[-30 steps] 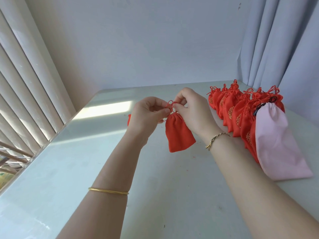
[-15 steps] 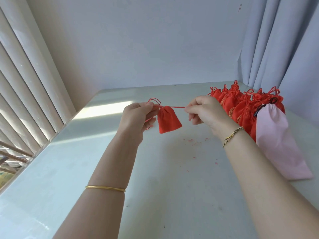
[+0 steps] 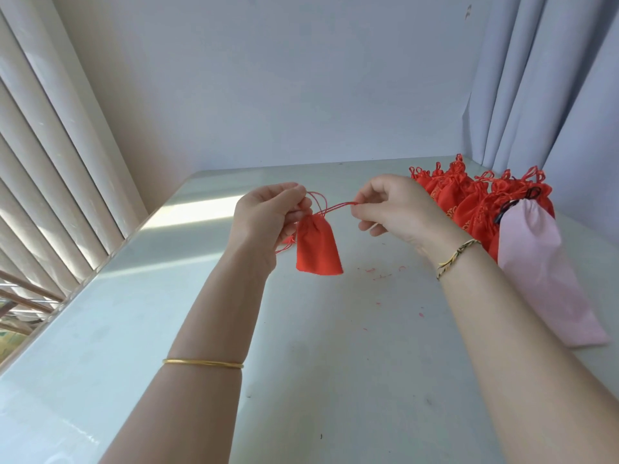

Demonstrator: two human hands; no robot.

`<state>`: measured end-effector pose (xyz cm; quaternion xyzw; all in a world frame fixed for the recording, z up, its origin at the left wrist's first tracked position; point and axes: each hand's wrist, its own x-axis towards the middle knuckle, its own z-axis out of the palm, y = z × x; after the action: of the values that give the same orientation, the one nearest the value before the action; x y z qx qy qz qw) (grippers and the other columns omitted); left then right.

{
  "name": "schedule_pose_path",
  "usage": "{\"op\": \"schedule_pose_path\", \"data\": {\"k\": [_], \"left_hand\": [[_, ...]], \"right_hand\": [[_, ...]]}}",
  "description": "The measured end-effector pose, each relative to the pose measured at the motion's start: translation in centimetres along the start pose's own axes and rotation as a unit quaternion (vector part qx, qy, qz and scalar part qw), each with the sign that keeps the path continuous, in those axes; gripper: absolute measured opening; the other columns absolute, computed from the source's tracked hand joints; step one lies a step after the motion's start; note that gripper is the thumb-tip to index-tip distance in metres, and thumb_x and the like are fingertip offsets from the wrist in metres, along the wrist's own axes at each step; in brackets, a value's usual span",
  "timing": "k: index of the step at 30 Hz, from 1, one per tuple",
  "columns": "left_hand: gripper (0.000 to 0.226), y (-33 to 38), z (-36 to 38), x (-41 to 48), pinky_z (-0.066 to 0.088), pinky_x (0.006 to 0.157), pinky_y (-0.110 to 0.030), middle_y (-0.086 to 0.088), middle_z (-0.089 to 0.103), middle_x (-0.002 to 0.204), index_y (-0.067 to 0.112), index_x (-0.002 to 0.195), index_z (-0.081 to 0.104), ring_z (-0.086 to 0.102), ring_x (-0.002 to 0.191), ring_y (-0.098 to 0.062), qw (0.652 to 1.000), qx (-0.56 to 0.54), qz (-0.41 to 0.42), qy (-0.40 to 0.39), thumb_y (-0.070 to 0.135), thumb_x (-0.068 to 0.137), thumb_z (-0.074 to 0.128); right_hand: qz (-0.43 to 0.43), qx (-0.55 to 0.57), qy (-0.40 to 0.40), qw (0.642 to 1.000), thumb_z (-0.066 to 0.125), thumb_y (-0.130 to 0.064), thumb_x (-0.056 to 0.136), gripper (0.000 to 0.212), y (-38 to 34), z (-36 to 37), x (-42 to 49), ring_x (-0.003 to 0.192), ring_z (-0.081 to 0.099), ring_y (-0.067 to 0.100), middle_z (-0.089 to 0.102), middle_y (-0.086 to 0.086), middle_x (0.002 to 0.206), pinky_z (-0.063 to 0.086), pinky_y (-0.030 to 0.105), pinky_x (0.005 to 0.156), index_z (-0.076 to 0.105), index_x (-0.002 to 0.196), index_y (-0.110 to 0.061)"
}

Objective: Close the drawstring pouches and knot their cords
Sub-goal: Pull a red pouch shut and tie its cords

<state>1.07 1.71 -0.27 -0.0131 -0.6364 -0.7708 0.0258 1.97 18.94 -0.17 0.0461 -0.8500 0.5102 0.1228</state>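
Cord (image 3: 336, 208) is what the next move turns on: it runs nearly level from the gathered neck of the pouch (image 3: 318, 249) rightward to the right hand (image 3: 398, 209), whose thumb and forefinger pinch its end, the other fingers loosely curled. The left hand (image 3: 264, 219) sits at the neck, fingers curled, pinching the other cord loops that arch just above the mouth. The pouch hangs neck-up, long axis about vertical, above the table (image 3: 335, 363), between the hands but close against the left. By my reading the left hand anchors while the right, further along the cord, pulls or loops for the knot.
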Motion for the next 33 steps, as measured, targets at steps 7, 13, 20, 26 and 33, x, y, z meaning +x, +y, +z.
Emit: {"op": "schedule_pose_path", "data": {"k": [7, 13, 20, 26, 33], "left_hand": [[0.013, -0.1, -0.3, 0.0, 0.032, 0.050, -0.023, 0.002, 0.063, 0.056, 0.011, 0.076, 0.063, 0.051, 0.067, -0.022, 0.996, 0.069, 0.001, -0.060, 0.010, 0.089, 0.060], [0.015, -0.1, 0.0, -0.4, 0.040, 0.065, -0.020, 0.004, 0.063, 0.067, 0.007, 0.093, 0.071, 0.052, 0.063, -0.008, 0.978, 0.137, -0.020, -0.158, 0.017, 0.089, 0.061], [0.025, 0.0, 0.4, -0.6, 0.042, 0.061, -0.018, 0.000, 0.061, 0.065, -0.006, 0.098, 0.067, 0.052, 0.059, -0.008, 0.975, 0.137, -0.017, -0.176, 0.014, 0.084, 0.066], [0.013, 0.1, -0.1, -0.3, 0.033, 0.059, -0.024, 0.004, 0.062, 0.056, 0.003, 0.084, 0.067, 0.053, 0.049, -0.006, 0.986, 0.130, 0.004, -0.100, 0.016, 0.085, 0.066], [0.013, -0.2, -0.1, -0.3, 0.035, 0.054, -0.024, 0.001, 0.064, 0.055, 0.008, 0.073, 0.064, 0.057, 0.048, -0.009, 0.990, 0.135, 0.018, -0.047, 0.013, 0.085, 0.066]], "right_hand": [[-0.097, -0.053, 0.079, 0.991, 0.065, -0.002, 0.076, 0.014, -1.3, 0.2, 0.1, 0.061, 0.066, 0.022, 0.058, 0.010, 0.080, 0.053, 0.027, 0.055, 0.063, 0.070, -0.014], [-0.097, -0.031, 0.117, 0.988, 0.061, 0.003, 0.072, 0.013, -1.3, 0.7, 0.1, 0.056, 0.065, 0.016, 0.045, -0.005, 0.053, 0.057, 0.040, 0.063, 0.065, 0.072, -0.009], [-0.043, 0.074, 0.078, 0.993, 0.054, 0.003, 0.077, 0.020, -1.5, 2.6, 0.0, 0.053, 0.058, 0.014, 0.056, 0.002, 0.061, 0.059, 0.042, 0.065, 0.063, 0.083, -0.013], [0.100, 0.229, -0.040, 0.967, 0.035, 0.000, 0.091, 0.025, -1.4, 3.5, -0.4, 0.053, 0.054, 0.014, 0.058, 0.005, 0.071, 0.047, 0.027, 0.058, 0.044, 0.110, -0.011], [0.053, 0.192, -0.008, 0.980, 0.043, -0.002, 0.084, 0.016, -1.6, 3.9, -0.6, 0.037, 0.033, 0.006, 0.055, 0.004, 0.064, 0.026, 0.021, 0.042, 0.052, 0.078, -0.013]]}}
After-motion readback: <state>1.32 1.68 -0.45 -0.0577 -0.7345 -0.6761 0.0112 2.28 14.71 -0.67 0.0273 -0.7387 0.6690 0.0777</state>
